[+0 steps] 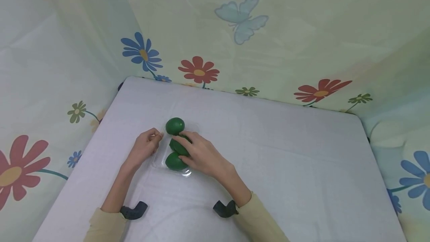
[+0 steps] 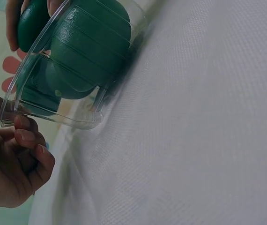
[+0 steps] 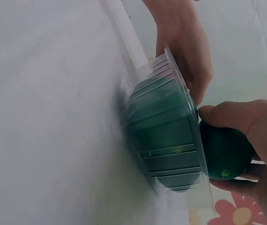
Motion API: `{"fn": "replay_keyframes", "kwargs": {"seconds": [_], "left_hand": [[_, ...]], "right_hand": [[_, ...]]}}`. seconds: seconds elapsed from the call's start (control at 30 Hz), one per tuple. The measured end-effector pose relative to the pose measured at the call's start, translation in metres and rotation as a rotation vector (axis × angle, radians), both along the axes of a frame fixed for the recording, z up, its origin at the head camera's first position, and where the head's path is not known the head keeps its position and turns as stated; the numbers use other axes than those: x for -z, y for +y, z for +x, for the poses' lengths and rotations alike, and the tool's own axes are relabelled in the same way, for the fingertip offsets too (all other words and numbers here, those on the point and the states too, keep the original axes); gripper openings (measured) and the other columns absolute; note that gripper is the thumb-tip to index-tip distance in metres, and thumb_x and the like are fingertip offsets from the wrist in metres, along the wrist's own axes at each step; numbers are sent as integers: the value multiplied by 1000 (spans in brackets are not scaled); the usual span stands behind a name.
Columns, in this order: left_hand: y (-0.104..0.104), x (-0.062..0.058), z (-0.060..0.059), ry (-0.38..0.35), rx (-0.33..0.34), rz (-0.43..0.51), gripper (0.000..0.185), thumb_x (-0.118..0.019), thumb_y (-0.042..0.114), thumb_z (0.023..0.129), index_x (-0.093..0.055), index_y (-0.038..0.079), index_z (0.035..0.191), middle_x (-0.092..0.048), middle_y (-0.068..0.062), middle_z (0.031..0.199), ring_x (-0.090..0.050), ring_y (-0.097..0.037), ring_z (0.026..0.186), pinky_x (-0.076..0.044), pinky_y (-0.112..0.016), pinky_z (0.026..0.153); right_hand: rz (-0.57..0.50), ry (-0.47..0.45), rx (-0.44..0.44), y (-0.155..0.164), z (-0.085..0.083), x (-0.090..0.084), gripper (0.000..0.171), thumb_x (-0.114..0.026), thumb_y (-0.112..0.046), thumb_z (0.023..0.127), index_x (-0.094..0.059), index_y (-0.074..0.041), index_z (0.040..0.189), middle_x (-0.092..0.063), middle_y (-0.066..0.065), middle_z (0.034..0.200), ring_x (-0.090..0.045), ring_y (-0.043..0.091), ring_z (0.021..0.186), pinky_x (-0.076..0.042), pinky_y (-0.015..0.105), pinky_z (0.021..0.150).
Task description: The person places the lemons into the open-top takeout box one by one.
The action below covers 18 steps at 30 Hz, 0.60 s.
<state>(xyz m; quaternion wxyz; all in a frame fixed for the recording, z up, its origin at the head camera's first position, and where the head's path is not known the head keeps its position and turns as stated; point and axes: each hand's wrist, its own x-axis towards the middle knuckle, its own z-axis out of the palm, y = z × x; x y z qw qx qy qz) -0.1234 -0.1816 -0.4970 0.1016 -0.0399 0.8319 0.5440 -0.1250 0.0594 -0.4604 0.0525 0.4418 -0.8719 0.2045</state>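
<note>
- While the left hand [image 1: 145,146] pinches the clear plastic tray [image 1: 158,160] rim, its fingertips stay partly hidden.
- Right hand [image 1: 198,154] grips the middle green avocado [image 1: 176,146], mostly covering it.

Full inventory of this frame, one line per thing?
Avocados: three, dark green, in a row in the tray, near-left part of the table.
Tray: one, clear plastic, ribbed walls, standing on the table.
Table: one, covered in white cloth.
Curtain: pale green backdrop on three sides, printed with red, blue and olive flowers and a blue butterfly.
Wrist mounts: two, dark, one at each wrist.
Sleeves: two, pale yellow.
Left hand: pinches the tray's left rim.
Right hand: its grip is round the middle avocado.
</note>
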Motion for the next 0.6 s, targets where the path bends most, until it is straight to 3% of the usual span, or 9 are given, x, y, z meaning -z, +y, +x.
{"fn": "replay_keyframes", "kwargs": {"seconds": [0.33,0.47,0.6], "left_hand": [[-9,2,-1,-15,12,-29,41,-45,34,111,-60,-3,105,-47,1,62,-44,-13,57,-39,-27,53],[-19,-2,-1,32,-12,-142,51,-38,43,112,-61,-2,109,-57,-7,73,-51,-17,63,-43,-29,57],[-25,-15,0,164,-67,-330,47,-41,40,111,-63,-2,113,-67,-14,88,-57,-20,68,-46,-31,58]], "right_hand": [[-43,70,70,18,7,-5,62,-83,-30,89,-55,-12,142,-59,10,138,-63,23,122,-55,33,98],[-100,93,139,40,8,-10,55,-81,-25,91,-59,-10,139,-63,9,135,-63,22,123,-54,33,100],[-137,113,218,67,7,-12,46,-79,-20,93,-63,-8,134,-65,10,132,-63,24,123,-55,35,99]]}}
